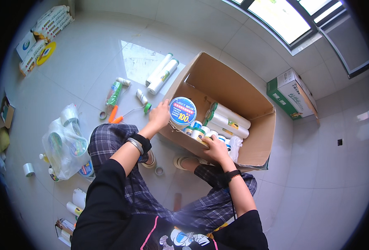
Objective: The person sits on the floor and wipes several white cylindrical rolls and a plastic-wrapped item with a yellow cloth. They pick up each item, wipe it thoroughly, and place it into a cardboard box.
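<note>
Cardboard box (251, 146), sitter's 1 o'clock: white rolls (222, 121) inside, round blue-labelled pack (182, 111) at box's 9 o'clock | left hand (160, 114) beside pack, right hand (217, 150) at near rim; can't tell either grip | plastic bag (61, 164), 10 o'clock

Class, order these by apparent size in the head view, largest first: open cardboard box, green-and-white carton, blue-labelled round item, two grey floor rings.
1. Open cardboard box
2. Green-and-white carton
3. Blue-labelled round item
4. Left grey ring and right grey ring: too alike to rank
</note>
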### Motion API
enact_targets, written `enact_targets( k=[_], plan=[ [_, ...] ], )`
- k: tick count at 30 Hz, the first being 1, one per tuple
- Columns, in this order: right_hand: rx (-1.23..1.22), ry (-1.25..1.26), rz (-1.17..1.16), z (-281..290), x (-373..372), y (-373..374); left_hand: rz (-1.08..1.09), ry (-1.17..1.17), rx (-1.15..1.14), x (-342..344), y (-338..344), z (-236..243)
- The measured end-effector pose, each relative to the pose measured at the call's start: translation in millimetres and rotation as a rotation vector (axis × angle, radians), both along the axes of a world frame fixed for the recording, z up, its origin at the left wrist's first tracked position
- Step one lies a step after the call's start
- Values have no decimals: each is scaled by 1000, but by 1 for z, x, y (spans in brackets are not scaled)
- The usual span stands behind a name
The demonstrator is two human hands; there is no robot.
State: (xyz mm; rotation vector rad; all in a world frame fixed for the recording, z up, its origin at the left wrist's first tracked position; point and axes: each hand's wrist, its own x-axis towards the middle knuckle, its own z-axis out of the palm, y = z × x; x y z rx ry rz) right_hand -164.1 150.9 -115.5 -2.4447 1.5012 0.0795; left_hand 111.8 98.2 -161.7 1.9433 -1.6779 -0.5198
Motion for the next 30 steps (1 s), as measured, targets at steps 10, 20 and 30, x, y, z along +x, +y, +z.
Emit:
enact_targets(
  k=[10,20,30],
  plan=[
    [20,33,268,-10,31,-23,-247,87,332,46,-68,1],
    [-5,82,333,-22,29,-40,198,48,423,141,-131,-157],
    [197,124,371,-18,36,-56,41,-243,96,136,-194,-229]
  ],
)
